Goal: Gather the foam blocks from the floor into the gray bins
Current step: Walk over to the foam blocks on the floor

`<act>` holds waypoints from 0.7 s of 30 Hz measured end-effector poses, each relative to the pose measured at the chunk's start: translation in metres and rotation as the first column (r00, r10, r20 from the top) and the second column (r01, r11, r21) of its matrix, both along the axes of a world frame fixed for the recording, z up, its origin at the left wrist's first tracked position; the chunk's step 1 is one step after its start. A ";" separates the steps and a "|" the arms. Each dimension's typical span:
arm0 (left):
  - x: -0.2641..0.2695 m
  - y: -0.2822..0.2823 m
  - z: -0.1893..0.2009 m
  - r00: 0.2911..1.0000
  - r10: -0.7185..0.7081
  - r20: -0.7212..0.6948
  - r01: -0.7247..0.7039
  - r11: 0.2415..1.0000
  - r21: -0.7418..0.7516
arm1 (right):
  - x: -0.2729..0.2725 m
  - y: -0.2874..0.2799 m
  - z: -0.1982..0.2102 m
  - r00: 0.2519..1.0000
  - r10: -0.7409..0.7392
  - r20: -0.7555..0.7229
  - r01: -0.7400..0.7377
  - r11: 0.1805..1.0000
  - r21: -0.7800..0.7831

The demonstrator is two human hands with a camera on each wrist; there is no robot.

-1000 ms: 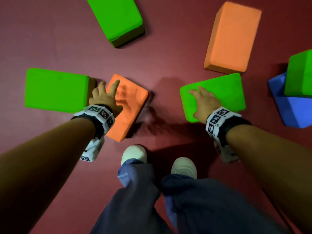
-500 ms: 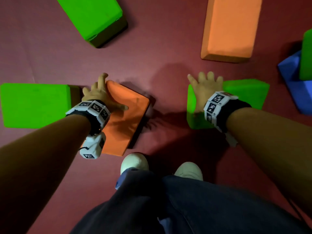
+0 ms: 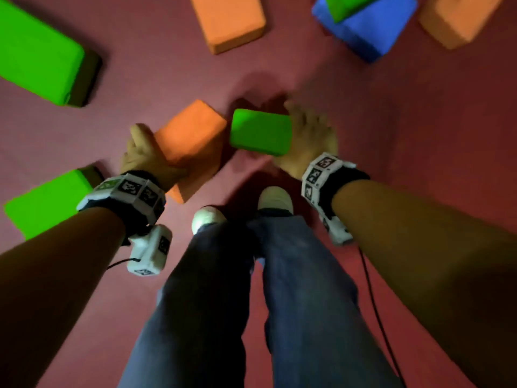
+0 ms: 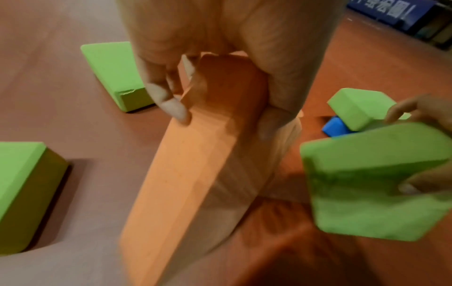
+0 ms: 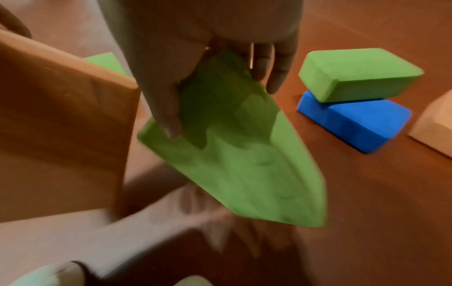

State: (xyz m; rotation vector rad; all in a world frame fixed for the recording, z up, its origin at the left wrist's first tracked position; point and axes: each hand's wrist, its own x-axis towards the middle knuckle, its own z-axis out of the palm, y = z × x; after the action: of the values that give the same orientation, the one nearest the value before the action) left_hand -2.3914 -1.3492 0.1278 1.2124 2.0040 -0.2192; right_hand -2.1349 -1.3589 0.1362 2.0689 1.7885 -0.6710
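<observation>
Head view | left hand [image 3: 145, 155] grips orange block [image 3: 190, 141] | right hand [image 3: 307, 141] grips green block [image 3: 260, 133] | no bin visible

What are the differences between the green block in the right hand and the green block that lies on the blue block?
The held green block is off the floor, tilted, gripped by the right hand; the stacked green block rests on the blue block, untouched. The held block's face shows finger dents in the right wrist view; the stacked block looks smooth. Both are green foam bricks with rounded edges.
</observation>
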 end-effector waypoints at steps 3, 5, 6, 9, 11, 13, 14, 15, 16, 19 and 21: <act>0.035 0.008 0.058 0.991 -0.121 0.066 0.120 0.993 0.013 | 0.026 -0.037 0.074 0.927 -0.369 -0.062 0.368 0.930 -0.025; 0.062 0.015 0.098 0.954 -0.279 0.111 0.281 0.960 0.001 | 0.041 -0.066 0.118 0.793 -0.597 -0.125 0.593 0.802 -0.072; 0.078 0.019 0.119 0.921 -0.371 0.123 0.374 0.927 -0.007 | 0.048 -0.081 0.137 0.701 -0.693 -0.168 0.692 0.718 -0.075; 0.125 0.012 0.181 0.797 -0.586 0.147 0.593 0.805 -0.005 | 0.062 -0.141 0.193 0.322 -0.901 -0.292 0.935 0.351 -0.050; 0.150 -0.006 0.222 0.718 -0.671 0.185 0.676 0.736 0.046 | 0.065 -0.185 0.233 0.130 -0.933 -0.335 0.989 0.147 -0.028; 0.171 -0.035 0.266 0.610 -0.755 0.240 0.750 0.648 0.134 | 0.065 -0.235 0.280 -0.013 -0.926 -0.377 0.999 -0.023 0.024; 0.179 -0.051 0.288 0.555 -0.789 0.264 0.774 0.606 0.182 | 0.064 -0.261 0.305 -0.062 -0.914 -0.400 0.994 -0.094 0.061; 0.186 -0.069 0.311 0.502 -0.817 0.284 0.793 0.566 0.227 | 0.061 -0.288 0.328 -0.108 -0.901 -0.420 0.982 -0.162 0.094; 0.193 -0.088 0.334 0.453 -0.836 0.310 0.801 0.534 0.271 | 0.056 -0.316 0.354 -0.152 -0.891 -0.428 0.966 -0.225 0.127; 0.214 -0.155 0.407 0.316 -0.868 0.384 0.816 0.455 0.356 | 0.039 -0.401 0.431 -0.267 -0.877 -0.400 0.904 -0.372 0.212; 0.231 -0.210 0.459 0.182 -0.912 0.367 0.854 0.332 0.401 | 0.021 -0.465 0.477 -0.357 -0.847 -0.395 0.852 -0.468 0.234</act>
State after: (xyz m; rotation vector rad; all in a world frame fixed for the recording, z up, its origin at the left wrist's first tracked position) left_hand -2.1604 -1.5594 0.5867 2.1410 0.5634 -0.2823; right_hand -2.1142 -1.8236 0.6137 3.5967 -0.8439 -0.4314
